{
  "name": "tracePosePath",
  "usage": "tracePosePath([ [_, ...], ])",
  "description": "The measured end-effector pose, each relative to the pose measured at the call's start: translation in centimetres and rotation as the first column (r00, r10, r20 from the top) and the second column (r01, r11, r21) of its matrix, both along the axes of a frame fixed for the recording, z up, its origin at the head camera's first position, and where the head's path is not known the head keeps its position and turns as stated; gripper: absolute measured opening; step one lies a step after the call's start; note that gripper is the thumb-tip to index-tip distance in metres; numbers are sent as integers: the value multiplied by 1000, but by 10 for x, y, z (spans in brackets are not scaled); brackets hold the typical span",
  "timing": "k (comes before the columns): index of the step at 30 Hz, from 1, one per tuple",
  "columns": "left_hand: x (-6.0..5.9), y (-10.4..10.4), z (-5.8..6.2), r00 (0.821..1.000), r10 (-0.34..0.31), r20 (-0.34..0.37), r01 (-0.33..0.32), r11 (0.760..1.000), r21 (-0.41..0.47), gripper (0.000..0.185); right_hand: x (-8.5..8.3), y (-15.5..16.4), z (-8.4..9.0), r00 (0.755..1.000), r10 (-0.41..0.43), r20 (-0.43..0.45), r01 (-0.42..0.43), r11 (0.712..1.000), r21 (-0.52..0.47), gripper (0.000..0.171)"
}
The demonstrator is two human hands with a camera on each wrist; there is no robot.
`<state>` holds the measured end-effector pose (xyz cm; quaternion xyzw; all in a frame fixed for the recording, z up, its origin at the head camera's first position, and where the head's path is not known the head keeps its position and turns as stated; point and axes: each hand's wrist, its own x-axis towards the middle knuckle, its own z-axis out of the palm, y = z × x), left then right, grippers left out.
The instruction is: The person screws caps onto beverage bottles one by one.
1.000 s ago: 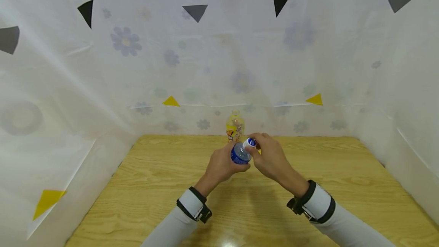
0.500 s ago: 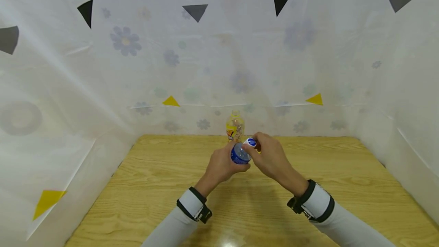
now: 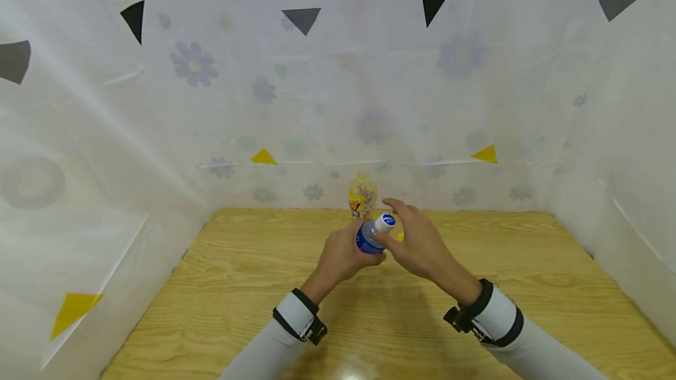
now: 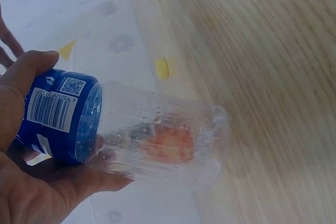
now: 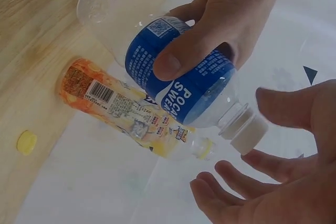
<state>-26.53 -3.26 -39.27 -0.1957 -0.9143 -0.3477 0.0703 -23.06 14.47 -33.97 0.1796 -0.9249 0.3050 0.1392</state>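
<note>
Two bottles and one loose yellow cap (image 5: pixel 26 142) show. The left hand (image 3: pixel 338 254) wraps its grip round the blue-labelled bottle (image 3: pixel 369 236), one clear bottle held tilted above the bench (image 3: pixel 237 274), its white cap (image 3: pixel 385 221) on. The right hand (image 3: pixel 417 242) hovers beside that cap, fingers (image 5: pixel 231 179) spread wide, holding nothing. The second bottle, an orange-labelled bottle (image 3: pixel 362 195), stands uncapped at the bench's back edge, the yellow cap lying near it

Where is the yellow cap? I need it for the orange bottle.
The yellow cap lies on the table at the back, just right of the orange bottle, behind the right hand.
</note>
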Motion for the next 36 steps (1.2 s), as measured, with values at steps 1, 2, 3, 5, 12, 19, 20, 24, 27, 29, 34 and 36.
tracePosePath([
  [1, 0, 0, 0, 1000, 2, 0, -2, 1000, 0, 68, 1, 0, 1, 1000, 16, -22, -16, 1000, -6, 60],
  [2, 0, 0, 0, 1000, 3, -4, -3, 1000, 0, 69, 1, 1, 2, 999, 29, -46, -29, 1000, -10, 57],
  [3, 0, 1, 0, 1000, 3, -8, -3, 1000, 1, 69, 1, 1, 3, 997, 40, -68, -41, 999, -11, 55],
  [5, -1, 1, 1, 1000, 4, -12, -4, 1000, 6, 68, 2, 1, 4, 993, 55, -101, -56, 998, -7, 51],
  [12, -1, 2, 0, 1000, -12, -6, 12, 1000, 18, 69, 2, 1, 0, 989, 56, -133, -57, 998, -5, 41],
  [19, -1, 2, 2, 1000, -8, -10, 8, 1000, 17, 70, 0, 0, -2, 985, 58, -164, -63, 998, -26, 39],
  [20, -1, 1, 2, 1000, -7, -12, 7, 1000, 19, 69, 0, -1, -3, 985, 57, -166, -63, 998, -30, 39],
  [24, -1, 0, 1, 1000, -3, -15, 3, 1000, 24, 70, 0, -3, -4, 984, 57, -166, -65, 997, -38, 37],
  [27, 0, -1, 0, 1000, -8, -23, 9, 1000, 23, 71, 1, -4, -5, 985, 51, -164, -59, 997, -45, 36],
  [29, 0, -1, -1, 999, -14, -33, 15, 1000, 22, 70, 1, -4, -4, 986, 43, -162, -52, 997, -52, 35],
  [34, 0, 1, 0, 999, -16, -44, 17, 1000, 19, 68, 2, -3, -3, 986, 23, -164, -33, 998, -59, 30],
  [36, 0, 1, 0, 999, -14, -41, 15, 1000, 21, 67, 2, -3, -3, 986, 14, -167, -24, 998, -57, 28],
])
